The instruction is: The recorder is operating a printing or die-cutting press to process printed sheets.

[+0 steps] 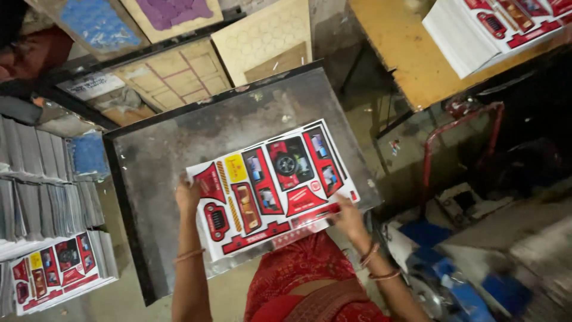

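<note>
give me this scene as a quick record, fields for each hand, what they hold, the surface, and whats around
left hand: grips the left edge of the printed sheet
right hand: fingers on the sheet's lower right edge
printed sheet: white card with red vehicle cut-out shapes, lying tilted on the plate
surface: dark metal plate, scuffed
left side: stack of printed sheets, the same kind, beside grey piles
top right: another sheet stack on a yellow table
behind: patterned boards

The sheet (271,185) I hold is white, printed with red panels, a yellow patch and striped orange bands. Under it the table (179,149) is dull grey with a black rim. Beyond the table lean tan boards (262,39), one honeycomb-patterned; my skirt (304,268) is red, patterned.
</note>
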